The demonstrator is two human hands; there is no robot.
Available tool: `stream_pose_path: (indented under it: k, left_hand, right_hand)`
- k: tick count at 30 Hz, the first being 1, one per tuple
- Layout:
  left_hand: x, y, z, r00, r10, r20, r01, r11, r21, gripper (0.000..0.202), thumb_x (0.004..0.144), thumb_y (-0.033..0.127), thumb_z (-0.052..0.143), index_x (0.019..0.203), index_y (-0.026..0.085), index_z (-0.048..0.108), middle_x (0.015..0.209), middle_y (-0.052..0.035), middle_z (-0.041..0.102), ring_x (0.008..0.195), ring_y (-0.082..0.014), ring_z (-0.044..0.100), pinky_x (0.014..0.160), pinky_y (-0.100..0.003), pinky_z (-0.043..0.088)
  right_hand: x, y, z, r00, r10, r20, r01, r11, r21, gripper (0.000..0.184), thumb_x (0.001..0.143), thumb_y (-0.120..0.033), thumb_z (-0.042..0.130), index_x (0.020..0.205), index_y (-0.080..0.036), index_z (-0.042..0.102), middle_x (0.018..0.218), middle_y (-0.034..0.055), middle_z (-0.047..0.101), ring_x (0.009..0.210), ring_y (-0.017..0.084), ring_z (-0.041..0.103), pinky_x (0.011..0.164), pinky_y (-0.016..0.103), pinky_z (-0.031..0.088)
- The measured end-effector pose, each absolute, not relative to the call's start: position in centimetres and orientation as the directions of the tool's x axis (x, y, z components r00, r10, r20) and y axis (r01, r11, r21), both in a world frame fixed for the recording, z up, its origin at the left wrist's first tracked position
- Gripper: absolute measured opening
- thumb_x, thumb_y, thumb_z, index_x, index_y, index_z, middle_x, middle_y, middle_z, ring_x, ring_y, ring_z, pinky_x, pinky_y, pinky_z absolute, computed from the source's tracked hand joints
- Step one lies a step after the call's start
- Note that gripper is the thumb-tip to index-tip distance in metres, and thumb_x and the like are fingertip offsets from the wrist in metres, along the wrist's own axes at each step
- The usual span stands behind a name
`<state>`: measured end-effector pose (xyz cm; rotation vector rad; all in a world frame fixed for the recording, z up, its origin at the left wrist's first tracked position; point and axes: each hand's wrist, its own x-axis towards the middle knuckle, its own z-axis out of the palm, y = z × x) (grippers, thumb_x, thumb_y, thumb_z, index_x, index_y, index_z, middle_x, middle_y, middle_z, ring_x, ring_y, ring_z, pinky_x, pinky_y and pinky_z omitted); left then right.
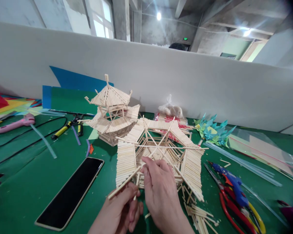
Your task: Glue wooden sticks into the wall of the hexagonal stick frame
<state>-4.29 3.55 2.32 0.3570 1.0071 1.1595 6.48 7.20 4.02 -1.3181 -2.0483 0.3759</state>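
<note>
A wide hexagonal roof frame of thin wooden sticks [158, 148] lies on the green table [26, 182] in front of me. Behind it stands a smaller stick pavilion [111, 109] with a pointed roof. My left hand [123, 208] is closed, pinching a short wooden stick [136, 182] at the frame's near edge. My right hand [161, 191] reaches over the near edge, its fingers pinched on a stick of the frame. A long loose stick [123, 183] slants out below the frame towards my left hand.
A black phone [70, 191] lies face up at the left. Loose sticks [200, 216], a blue glue gun [230, 180] and red-handled pliers [228, 204] lie at the right. Paper cranes [213, 130], clear glue rods, a pink tool [14, 123] and yellow-handled cutters [63, 128] are farther back. A white partition stands behind.
</note>
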Motion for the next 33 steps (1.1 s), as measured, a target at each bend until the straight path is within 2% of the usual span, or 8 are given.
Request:
stream_pose_path:
  k: [10, 16, 28, 33]
  left_hand:
    - [-4.23, 3.55, 2.39, 0.023, 0.878, -0.478, -0.570, 0.405, 0.715, 0.025, 0.071, 0.033, 0.060, 0.053, 0.016, 0.056, 0.028, 0.0057, 0.043, 0.026, -0.0044, 0.036, 0.038, -0.020, 0.028]
    - [-4.24, 3.62, 2.37, 0.045, 0.880, -0.473, -0.578, 0.409, 0.706, 0.023, 0.070, 0.029, 0.059, 0.052, 0.016, 0.054, 0.026, 0.0057, 0.043, 0.025, -0.0043, 0.035, 0.038, -0.020, 0.028]
    - [-4.20, 3.59, 2.49, 0.041, 0.877, -0.479, -0.578, 0.412, 0.705, 0.024, 0.070, 0.031, 0.059, 0.051, 0.016, 0.055, 0.027, 0.0057, 0.044, 0.024, -0.0044, 0.036, 0.040, -0.020, 0.032]
    - [-4.15, 3.60, 2.70, 0.020, 0.872, -0.488, -0.557, 0.415, 0.719, 0.024, 0.069, 0.031, 0.060, 0.050, 0.016, 0.055, 0.026, 0.0061, 0.043, 0.025, -0.0046, 0.036, 0.046, -0.022, 0.038]
  right_hand:
    - [6.43, 7.14, 4.06, -0.265, 0.887, 0.377, 0.691, 0.448, -0.568, 0.035, 0.078, -0.005, 0.044, 0.110, -0.019, 0.049, 0.081, 0.0047, 0.063, 0.077, 0.022, 0.050, 0.072, 0.035, 0.036]
    - [6.52, 7.20, 4.03, -0.272, 0.875, 0.399, 0.683, 0.468, -0.560, 0.036, 0.078, -0.005, 0.043, 0.112, -0.018, 0.048, 0.082, 0.0048, 0.064, 0.078, 0.021, 0.050, 0.073, 0.036, 0.035]
    - [6.48, 7.04, 3.98, -0.269, 0.873, 0.407, 0.671, 0.473, -0.571, 0.037, 0.079, -0.005, 0.042, 0.113, -0.019, 0.047, 0.085, 0.0046, 0.063, 0.079, 0.021, 0.050, 0.073, 0.036, 0.035]
    - [6.43, 7.04, 3.97, -0.268, 0.884, 0.383, 0.695, 0.453, -0.558, 0.035, 0.079, -0.006, 0.042, 0.112, -0.019, 0.048, 0.082, 0.0043, 0.062, 0.077, 0.021, 0.050, 0.073, 0.036, 0.036]
